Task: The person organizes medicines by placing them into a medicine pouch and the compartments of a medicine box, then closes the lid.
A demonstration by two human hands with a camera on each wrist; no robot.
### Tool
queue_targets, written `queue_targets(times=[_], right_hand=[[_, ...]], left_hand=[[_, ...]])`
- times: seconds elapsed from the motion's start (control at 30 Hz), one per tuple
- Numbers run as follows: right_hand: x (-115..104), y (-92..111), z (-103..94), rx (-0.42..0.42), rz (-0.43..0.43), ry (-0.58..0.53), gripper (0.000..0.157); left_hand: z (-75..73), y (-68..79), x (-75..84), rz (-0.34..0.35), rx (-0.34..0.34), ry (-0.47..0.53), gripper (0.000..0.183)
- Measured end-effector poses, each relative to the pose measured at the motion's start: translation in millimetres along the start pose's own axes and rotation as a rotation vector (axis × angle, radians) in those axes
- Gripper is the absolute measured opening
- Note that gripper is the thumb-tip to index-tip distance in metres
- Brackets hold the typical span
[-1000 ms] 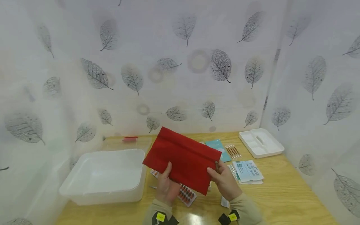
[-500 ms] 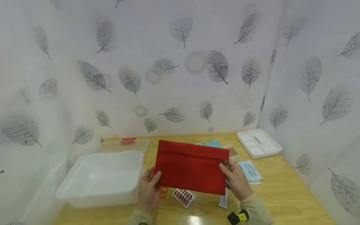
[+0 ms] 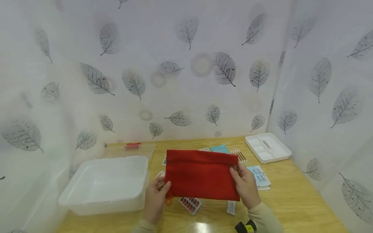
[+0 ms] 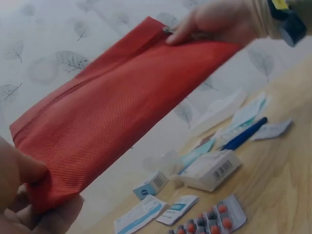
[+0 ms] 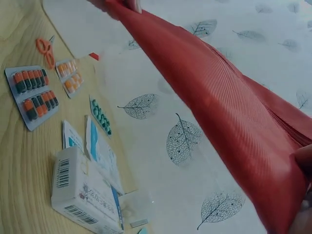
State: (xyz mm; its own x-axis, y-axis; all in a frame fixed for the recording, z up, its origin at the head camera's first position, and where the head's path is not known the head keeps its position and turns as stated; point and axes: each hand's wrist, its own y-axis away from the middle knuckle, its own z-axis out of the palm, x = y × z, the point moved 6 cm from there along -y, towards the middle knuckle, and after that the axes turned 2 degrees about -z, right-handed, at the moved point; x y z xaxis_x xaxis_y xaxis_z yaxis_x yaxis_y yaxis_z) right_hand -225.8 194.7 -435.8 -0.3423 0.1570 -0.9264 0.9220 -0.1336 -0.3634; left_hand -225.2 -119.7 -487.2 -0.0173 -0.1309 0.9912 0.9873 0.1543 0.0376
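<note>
From where I stand, a person in beige sleeves (image 3: 263, 217) holds a flat, rectangular red fabric pouch (image 3: 202, 176) raised over a pale wood-grain table (image 3: 294, 200). Take the pouch as the centre of a clock, twelve pointing away from the person. The left hand (image 3: 155, 198) grips its lower corner at eight o'clock, thumb on the near face, fingers behind. The right hand (image 3: 247, 188) pinches the opposite end at about three, beside a small metal zip pull (image 4: 168, 30). A zip (image 5: 285, 124) runs along the twelve o'clock edge; I cannot tell whether it is done up.

At nine o'clock stands a deep, translucent white plastic tub (image 3: 142, 181). At two lie brown-stemmed cotton swabs (image 3: 239, 156) and, farther out, a shallow white divided plastic tray (image 3: 257, 146). A teal packet (image 3: 220, 149) shows at one o'clock, a blue-and-white printed packet (image 3: 259, 176) at three. Just past six lies a silver blister pack of red-and-dark capsules (image 3: 190, 205); at eight, orange-handled scissors (image 3: 169, 201), partly hidden. The right-wrist view also shows a white cardboard box with barcodes (image 5: 80, 187).
</note>
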Motion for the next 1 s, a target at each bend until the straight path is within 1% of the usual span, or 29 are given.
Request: queue_targets(times=[0.03,0.1,0.17,0.23,0.27,0.33,0.37,0.47,0.53,0.57,0.63,0.73,0.87,1.0], right_hand=[[-2,0,-0.3,0.006,-0.015,0.009,0.027],[-9,-1,0.0,0.010,-0.046,0.011,0.025],[-17,-2,2.4,0.003,-0.076,0.005,0.025],[-27,-3,6.5,-0.013,-0.113,0.002,0.024],[-32,-2,8.9,-0.023,-0.139,0.002,0.024],[-42,-1,14.3,-0.038,-0.203,0.023,0.022],[-47,1,17.5,-0.047,-0.245,0.043,0.022],[-60,7,28.0,-0.049,-0.375,0.099,0.022],[-68,12,36.7,-0.045,-0.463,0.132,0.022],[-71,15,41.3,-0.046,-0.498,0.139,0.022],[-74,20,50.7,-0.041,-0.554,0.145,0.023],[-77,28,63.2,-0.041,-0.636,0.164,0.025],[-80,36,74.5,-0.034,-0.721,0.218,0.030],[-81,38,80.4,-0.031,-0.745,0.255,0.030]], left_hand=[[-0.7,0.6,0.9,0.014,0.019,-0.034,0.027],[-1.7,3.0,7.6,0.085,0.056,-0.083,0.030],[-1.9,7.7,20.7,0.210,0.104,-0.137,0.035],[1.4,15.9,38.5,0.355,0.142,-0.185,0.038],[5.1,20.9,48.4,0.436,0.148,-0.206,0.038],[16.5,31.9,66.8,0.587,0.132,-0.239,0.035],[23.9,37.7,75.0,0.659,0.110,-0.247,0.032],[49.8,54.5,94.5,0.868,0.014,-0.264,0.027],[66.8,62.6,102.0,0.954,-0.049,-0.268,0.024],[74.6,66.0,104.7,0.980,-0.076,-0.276,0.022],[86.9,69.9,108.1,0.997,-0.105,-0.296,0.020],[96.7,72.2,108.6,0.970,-0.094,-0.333,0.022],[99.9,74.6,104.6,0.943,-0.028,-0.378,0.022],[99.8,76.8,103.5,0.958,0.042,-0.400,0.013]])
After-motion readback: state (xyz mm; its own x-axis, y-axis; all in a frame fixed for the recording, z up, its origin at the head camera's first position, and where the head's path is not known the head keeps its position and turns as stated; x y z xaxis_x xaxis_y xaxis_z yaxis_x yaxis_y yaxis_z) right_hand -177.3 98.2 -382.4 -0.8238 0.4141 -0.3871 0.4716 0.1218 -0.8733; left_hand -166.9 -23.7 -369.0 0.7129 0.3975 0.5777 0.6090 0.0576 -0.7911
